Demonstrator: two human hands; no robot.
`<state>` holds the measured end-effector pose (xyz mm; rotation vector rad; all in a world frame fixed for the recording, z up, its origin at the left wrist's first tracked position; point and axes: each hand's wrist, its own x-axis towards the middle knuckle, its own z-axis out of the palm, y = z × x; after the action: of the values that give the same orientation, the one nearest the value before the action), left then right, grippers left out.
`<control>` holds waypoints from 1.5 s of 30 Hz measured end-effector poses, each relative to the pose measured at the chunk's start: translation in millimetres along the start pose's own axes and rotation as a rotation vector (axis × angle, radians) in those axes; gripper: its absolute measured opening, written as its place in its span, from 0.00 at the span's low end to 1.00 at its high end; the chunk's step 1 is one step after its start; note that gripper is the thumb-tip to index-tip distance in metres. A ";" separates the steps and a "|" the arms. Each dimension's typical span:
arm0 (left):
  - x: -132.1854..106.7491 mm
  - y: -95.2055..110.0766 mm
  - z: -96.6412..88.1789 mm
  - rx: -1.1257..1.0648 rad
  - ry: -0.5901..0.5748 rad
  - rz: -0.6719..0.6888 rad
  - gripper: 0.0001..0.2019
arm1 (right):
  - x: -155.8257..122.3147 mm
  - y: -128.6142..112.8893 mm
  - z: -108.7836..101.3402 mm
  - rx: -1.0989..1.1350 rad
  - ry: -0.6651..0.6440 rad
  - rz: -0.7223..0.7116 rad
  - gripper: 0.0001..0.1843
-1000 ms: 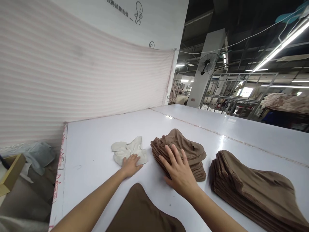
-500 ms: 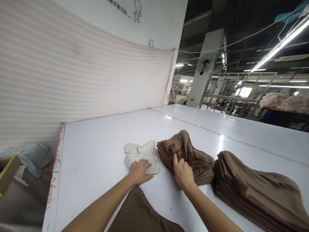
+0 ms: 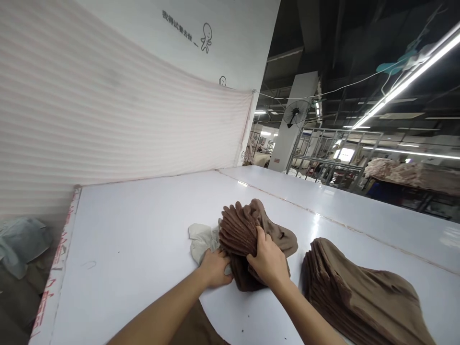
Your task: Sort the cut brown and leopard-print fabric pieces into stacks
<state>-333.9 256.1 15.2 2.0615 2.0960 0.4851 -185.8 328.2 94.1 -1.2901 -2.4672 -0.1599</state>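
Brown stack, flat a second ago, now tips up, both hands' grip clamped on it: left hand at seven o'clock, right hand at five.

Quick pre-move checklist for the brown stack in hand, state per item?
1. Right hand grips the brown stack from above, fingers curled over its top edge: ok.
2. Left hand is at the stack's lower left side, by the pale cloth: ok; whether its fingers reach under the stack: cannot tell.
3. Stack held together: not ok, the layers fan apart along the raised left edge.
4. Pale cloth clear of the stack: not ok, it lies against the stack and partly under the left hand.
5. Larger brown pile on the right apart from the held stack: ok, a strip of table shows between them.
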 end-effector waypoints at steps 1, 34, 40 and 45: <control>-0.2 -0.7 -0.5 0.002 0.005 0.001 0.21 | -2.0 -0.8 3.1 -0.006 -0.005 -0.004 0.32; 14.1 -3.8 10.8 -0.046 0.060 0.087 0.16 | 4.3 33.5 -5.7 0.085 0.031 0.217 0.32; 13.7 -6.4 10.2 0.013 0.067 0.069 0.19 | -15.6 13.4 21.2 -0.059 -0.034 0.137 0.38; 7.9 -11.1 11.8 0.018 0.055 0.040 0.16 | -28.9 -10.0 46.1 -0.279 -0.107 0.018 0.49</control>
<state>-340.7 265.4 1.2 2.1271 2.1007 0.5362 -190.5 312.0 41.4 -1.4653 -2.5928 -0.4554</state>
